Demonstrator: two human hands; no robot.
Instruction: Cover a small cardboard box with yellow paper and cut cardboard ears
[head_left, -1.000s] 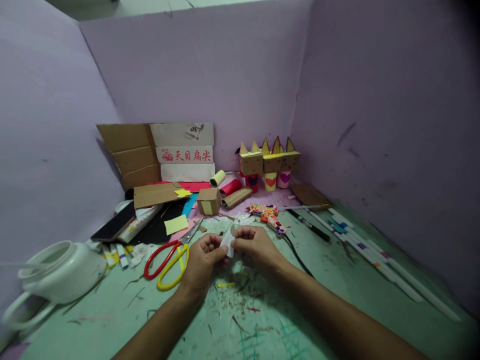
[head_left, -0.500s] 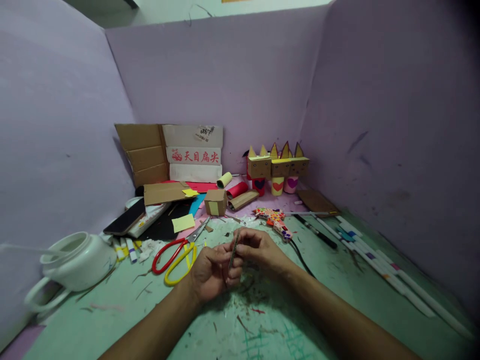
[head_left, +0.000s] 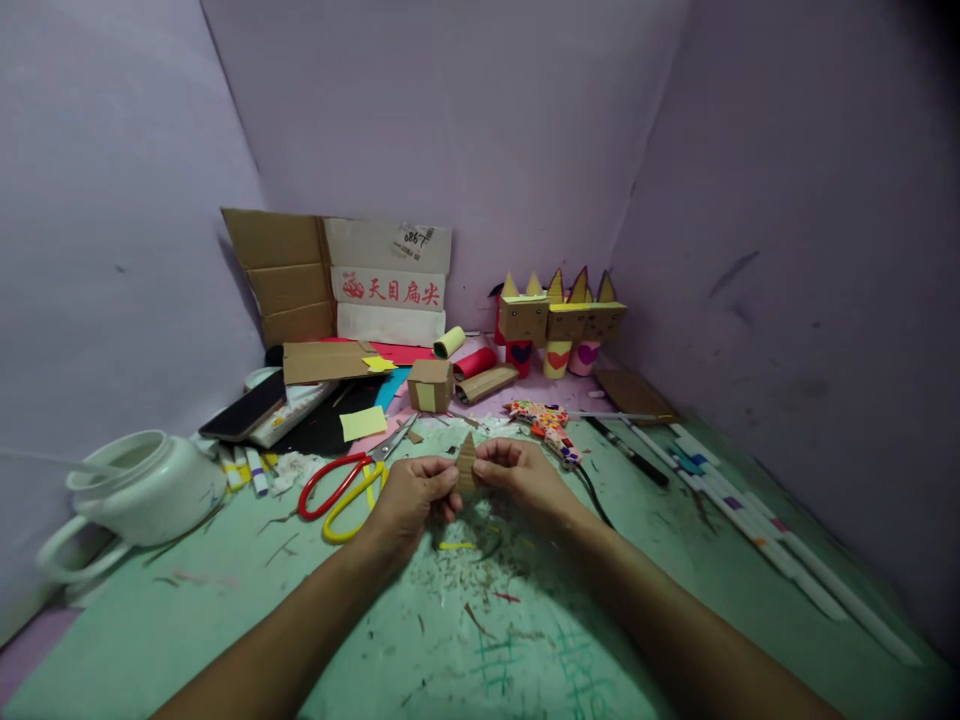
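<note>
A small pointed piece of brown corrugated cardboard (head_left: 466, 466) stands upright between my two hands, its tip upward. My left hand (head_left: 416, 498) pinches its left edge and my right hand (head_left: 517, 478) pinches the right edge. Left of my left hand lie scissors (head_left: 330, 488) with one red and one yellow handle. Beyond my hands sits a small cardboard box (head_left: 430, 387) with a pale yellow patch on its front. A glue gun (head_left: 547, 425) with a colourful pattern rests past my right hand. Below my fingers are a yellow strip (head_left: 457, 546) and many scraps.
Cardboard figures (head_left: 562, 325) with pointed ears stand at the back right. A white teapot (head_left: 146, 490) is at the left, near a phone (head_left: 247, 405) and markers (head_left: 255, 470). Glue sticks (head_left: 750, 520) and a black pen (head_left: 630, 452) lie right. A folded cardboard sheet (head_left: 337, 280) leans behind.
The cardboard piece has turned from edge-on to showing its flat, ribbed face. My hands have drawn slightly apart around it, and the view has tipped a little downward.
</note>
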